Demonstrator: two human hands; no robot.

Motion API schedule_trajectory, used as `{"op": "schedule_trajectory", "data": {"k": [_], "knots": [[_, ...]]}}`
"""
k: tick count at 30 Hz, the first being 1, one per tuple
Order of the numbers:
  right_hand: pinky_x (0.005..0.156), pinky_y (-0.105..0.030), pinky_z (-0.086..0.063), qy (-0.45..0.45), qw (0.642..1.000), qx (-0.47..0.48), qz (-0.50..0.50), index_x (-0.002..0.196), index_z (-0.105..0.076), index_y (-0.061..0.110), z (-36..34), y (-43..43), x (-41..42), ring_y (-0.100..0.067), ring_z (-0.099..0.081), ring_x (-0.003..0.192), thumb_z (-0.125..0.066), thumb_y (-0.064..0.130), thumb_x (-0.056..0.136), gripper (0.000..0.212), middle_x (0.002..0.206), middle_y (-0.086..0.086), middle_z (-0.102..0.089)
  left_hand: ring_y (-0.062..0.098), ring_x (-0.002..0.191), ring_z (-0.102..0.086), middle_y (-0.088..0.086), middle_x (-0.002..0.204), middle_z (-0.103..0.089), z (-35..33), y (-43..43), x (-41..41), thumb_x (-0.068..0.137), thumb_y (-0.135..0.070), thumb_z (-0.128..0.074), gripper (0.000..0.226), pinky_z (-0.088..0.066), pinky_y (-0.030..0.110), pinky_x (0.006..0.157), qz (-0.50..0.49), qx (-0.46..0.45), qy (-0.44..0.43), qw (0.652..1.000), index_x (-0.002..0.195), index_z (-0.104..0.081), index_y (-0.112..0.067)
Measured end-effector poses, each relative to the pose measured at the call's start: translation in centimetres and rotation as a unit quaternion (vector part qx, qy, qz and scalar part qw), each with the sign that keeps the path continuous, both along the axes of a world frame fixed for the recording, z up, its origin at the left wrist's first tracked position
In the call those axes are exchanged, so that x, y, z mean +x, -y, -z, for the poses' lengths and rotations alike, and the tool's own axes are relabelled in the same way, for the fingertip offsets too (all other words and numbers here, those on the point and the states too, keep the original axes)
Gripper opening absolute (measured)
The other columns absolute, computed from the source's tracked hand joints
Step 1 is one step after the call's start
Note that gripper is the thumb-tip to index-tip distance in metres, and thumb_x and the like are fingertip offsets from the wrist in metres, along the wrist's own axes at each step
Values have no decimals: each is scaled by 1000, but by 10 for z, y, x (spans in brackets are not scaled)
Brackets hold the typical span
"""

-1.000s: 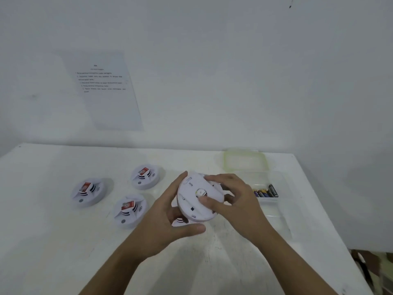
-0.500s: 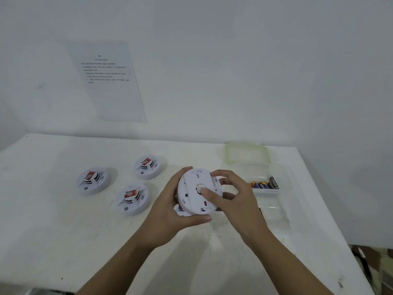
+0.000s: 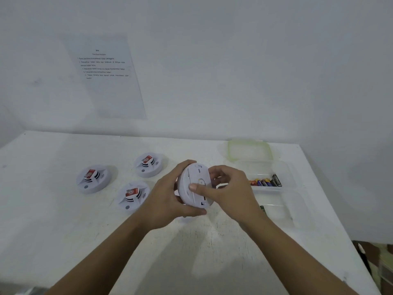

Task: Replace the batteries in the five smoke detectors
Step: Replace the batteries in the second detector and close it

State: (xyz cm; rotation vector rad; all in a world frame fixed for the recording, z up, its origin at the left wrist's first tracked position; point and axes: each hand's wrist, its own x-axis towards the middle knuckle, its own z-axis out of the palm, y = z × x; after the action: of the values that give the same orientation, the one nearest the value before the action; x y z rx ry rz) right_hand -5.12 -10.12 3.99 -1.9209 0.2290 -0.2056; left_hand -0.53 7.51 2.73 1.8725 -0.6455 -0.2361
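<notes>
So the smoke detector (image 3: pixel 186 195) being worked on is up off the counter (image 3: pixel 191 252), tipped on edge with its flat back turned toward the camera. That makes sense, since the back is where you'd expect the battery door or twist-off plate to be.

The left grip (image 3: pixel 168 201) is wrapped around the left and lower rim, thumb running along the bottom edge, so it's basically acting as the clamp. The right grip (image 3: pixel 231 192) has its fingers curled over the far edge and the thumb (image 3: pixel 196 187) pressed onto the back near the middle. Both are closed on the same detector and neither is holding anything else. My read is that this is the opening step, either pushing a cover or twisting the plate. I can't tell which, because the seam is too blurry.

Three more detectors (image 3: pixel 93 178) (image 3: pixel 150 165) (image 3: pixel 133 195) sit face up in a loose cluster on the left, each with a red and white label. They're parked out of the way but within easy reach. I can't clearly see a fifth one.

On the right, just past the right wrist, there's a clear container (image 3: pixel 287 182) with a row of batteries (image 3: pixel 265 182) lying side by side, so the free thumb-side hand can grab one without crossing over. Its green-rimmed lid (image 3: pixel 229 152) is off and sits right behind it. There's also a printed sheet (image 3: pixel 106 77) on the wall, but the text is too small to read.

It looks like early days in the job. The main risk I'd guess is the detector slipping if the thumb pushes harder than the left side can brace.
</notes>
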Motion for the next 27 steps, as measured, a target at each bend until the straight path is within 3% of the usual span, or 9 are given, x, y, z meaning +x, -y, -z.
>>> {"op": "schedule_trajectory", "data": {"k": [6, 9, 12, 16, 23, 27], "knots": [[66, -32, -63, 9, 1000, 3, 11, 87, -76, 23, -2, 2, 8, -11, -68, 71, -94, 41, 59, 38, 76, 10, -71, 16, 116, -62, -15, 123, -63, -3, 3, 9, 60, -15, -97, 92, -61, 38, 89, 5, 30, 14, 999, 137, -49, -30], [66, -36, -63, 13, 1000, 16, 4, 85, -78, 19, -3, 4, 11, -13, -68, 69, -93, 35, 61, 32, 73, 6, -70, 14, 115, -62, -17, 121, -64, -7, 7, 11, 59, -15, -97, 91, -61, 34, 89, 2, 30, 29, 999, 134, -50, -34], [69, -39, -62, 28, 999, 32, -2, 85, -78, 17, -5, 7, 12, -19, -67, 74, -94, 29, 61, 32, 81, 0, -68, 6, 114, -60, -23, 118, -62, -10, 11, 11, 59, -14, -98, 90, -58, 23, 90, -5, 31, 49, 998, 130, -48, -40], [73, -36, -59, 58, 998, -5, -30, 89, -76, 17, -8, 10, 15, -17, -62, 79, -94, 27, 61, 35, 93, -3, -64, 10, 114, -63, -18, 119, -64, -11, 12, 14, 57, -14, -98, 93, -59, 29, 91, 0, 28, 48, 998, 134, -50, -32], [69, -30, -59, 76, 993, -64, -67, 92, -74, 29, -12, 23, 27, -13, -66, 80, -90, 50, 62, 39, 88, 6, -68, 9, 116, -60, -19, 124, -62, -14, 11, 21, 60, -17, -97, 97, -59, 22, 88, -2, 29, 62, 998, 141, -45, -30], [64, -23, -60, 44, 996, -54, -57, 108, -75, 29, -5, 19, 23, -9, -69, 76, -87, 59, 62, 55, 94, 9, -72, 4, 113, -60, -25, 119, -61, -9, 12, 16, 62, -21, -96, 95, -57, 17, 87, -8, 40, 56, 998, 139, -43, -37]]}}
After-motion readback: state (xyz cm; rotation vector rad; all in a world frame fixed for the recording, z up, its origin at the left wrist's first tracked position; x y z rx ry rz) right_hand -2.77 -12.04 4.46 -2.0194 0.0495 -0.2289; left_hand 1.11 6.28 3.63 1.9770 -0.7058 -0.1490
